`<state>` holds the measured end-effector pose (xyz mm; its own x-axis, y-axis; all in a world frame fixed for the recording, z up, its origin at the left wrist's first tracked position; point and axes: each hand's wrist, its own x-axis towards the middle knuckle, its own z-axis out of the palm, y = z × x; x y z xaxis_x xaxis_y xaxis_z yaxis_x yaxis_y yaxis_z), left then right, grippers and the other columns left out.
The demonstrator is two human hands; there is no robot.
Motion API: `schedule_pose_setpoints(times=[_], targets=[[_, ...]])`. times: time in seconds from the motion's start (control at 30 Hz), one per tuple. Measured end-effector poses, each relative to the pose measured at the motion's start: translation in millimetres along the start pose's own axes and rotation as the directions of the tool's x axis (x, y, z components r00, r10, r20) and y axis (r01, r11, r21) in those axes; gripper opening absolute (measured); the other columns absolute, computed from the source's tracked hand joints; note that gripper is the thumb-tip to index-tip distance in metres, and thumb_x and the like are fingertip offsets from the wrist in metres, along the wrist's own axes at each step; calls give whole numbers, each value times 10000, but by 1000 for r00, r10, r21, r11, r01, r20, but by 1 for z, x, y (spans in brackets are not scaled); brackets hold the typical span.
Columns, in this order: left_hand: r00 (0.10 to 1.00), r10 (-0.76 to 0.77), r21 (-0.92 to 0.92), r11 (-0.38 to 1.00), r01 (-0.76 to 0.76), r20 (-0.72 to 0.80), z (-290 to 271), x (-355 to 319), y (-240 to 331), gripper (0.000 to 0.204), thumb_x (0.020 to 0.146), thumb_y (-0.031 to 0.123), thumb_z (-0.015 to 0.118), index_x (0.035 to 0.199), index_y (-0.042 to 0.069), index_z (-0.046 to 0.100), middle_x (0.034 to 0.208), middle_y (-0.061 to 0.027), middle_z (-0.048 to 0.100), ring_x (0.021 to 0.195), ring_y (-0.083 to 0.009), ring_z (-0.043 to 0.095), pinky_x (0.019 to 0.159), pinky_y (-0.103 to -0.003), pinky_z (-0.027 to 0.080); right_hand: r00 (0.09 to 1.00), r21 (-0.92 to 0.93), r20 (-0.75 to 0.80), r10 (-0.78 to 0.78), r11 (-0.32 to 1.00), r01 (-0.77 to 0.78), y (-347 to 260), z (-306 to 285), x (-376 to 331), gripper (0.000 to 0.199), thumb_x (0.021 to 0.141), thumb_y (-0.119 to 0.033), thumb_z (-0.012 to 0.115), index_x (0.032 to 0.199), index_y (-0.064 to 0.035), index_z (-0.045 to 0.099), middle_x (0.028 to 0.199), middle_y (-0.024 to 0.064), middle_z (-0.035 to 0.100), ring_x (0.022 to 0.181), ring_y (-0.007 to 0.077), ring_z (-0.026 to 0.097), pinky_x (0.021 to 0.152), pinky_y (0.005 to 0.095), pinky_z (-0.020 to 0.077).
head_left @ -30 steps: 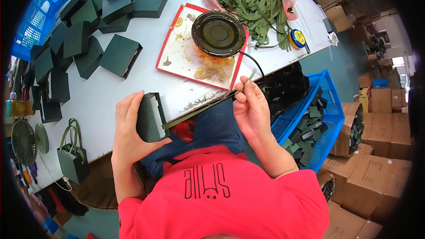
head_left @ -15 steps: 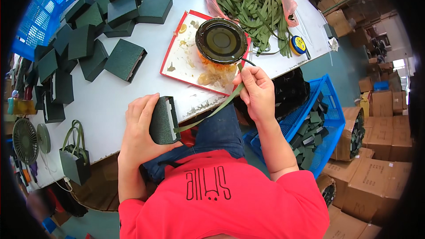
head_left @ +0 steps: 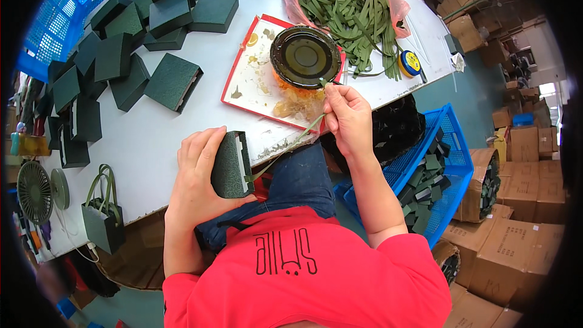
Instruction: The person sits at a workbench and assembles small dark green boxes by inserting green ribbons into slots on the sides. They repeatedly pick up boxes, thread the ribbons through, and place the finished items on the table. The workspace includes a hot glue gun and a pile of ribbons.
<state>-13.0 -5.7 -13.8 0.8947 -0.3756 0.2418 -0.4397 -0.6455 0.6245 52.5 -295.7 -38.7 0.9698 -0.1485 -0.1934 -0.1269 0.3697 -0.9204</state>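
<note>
My left hand (head_left: 195, 179) is wrapped round a dark green box (head_left: 231, 167) at the table's near edge, its open side facing right. A green ribbon (head_left: 311, 126) runs from that side up to my right hand (head_left: 349, 115), which pinches it near its free end. The ribbon's tip rises above my fingers beside the rim of a round dark pot (head_left: 305, 56). Amber, glue-like drips cover the pot's side. It stands on a red-edged white tray (head_left: 243, 79) stained with residue.
Many green boxes (head_left: 173, 82) are heaped at the left. A pink plastic bag (head_left: 398, 9) of green ribbons lies behind the pot, near a yellow-and-blue round tin (head_left: 410, 62). A small fan (head_left: 35, 193) and a handled green box (head_left: 103, 225) sit left; a blue crate (head_left: 455, 164) stands right.
My right hand has shifted slightly, turning the ribbon so its tip is up by the pot's rim. The left hand and box have moved a little to the right.
</note>
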Motion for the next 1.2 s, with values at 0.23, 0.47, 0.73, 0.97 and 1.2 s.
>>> schedule_pose_setpoints(times=[0.23,0.47,0.73,0.97,1.2], targets=[[1000,-1,17,1000,1,-1,1,0,-1,1147,451,280,969,1441,10,455,1382,-179,495,1279,-392,470,1077,-475,407,999,-48,-44,3,999,-5,3,3,3,221,964,-203,710,934,-28,580,659,2,576,430,33,412,393,196,295],[1000,-5,20,1000,5,1,0,1,0,1133,453,269,966,1434,10,462,1383,-175,499,1278,-394,470,1080,-475,402,999,6,-19,47,999,-47,0,-1,3,166,976,-172,674,924,-58,565,667,-10,542,466,29,385,407,191,292],[999,27,-18,999,-27,-21,-3,5,0,1075,502,352,963,1398,-1,486,1353,-171,519,1255,-396,477,1056,-485,394,987,-43,160,-8,999,15,0,7,-39,129,989,-137,652,942,-44,576,693,-7,558,502,32,426,436,191,318],[985,170,-120,979,-165,34,-7,12,4,1101,493,353,967,1410,-11,480,1371,-189,506,1258,-404,472,1073,-476,390,828,-228,419,373,926,-302,-6,36,-61,171,959,-176,713,934,-49,602,710,-57,581,553,-2,470,466,184,335],[982,185,-151,972,-178,35,-9,15,10,1051,510,356,950,1397,15,499,1345,-134,531,1223,-367,488,1048,-473,398,779,-296,434,452,889,-351,-2,45,-55,190,960,-203,715,917,-55,604,710,-72,583,593,-15,455,516,176,329]])
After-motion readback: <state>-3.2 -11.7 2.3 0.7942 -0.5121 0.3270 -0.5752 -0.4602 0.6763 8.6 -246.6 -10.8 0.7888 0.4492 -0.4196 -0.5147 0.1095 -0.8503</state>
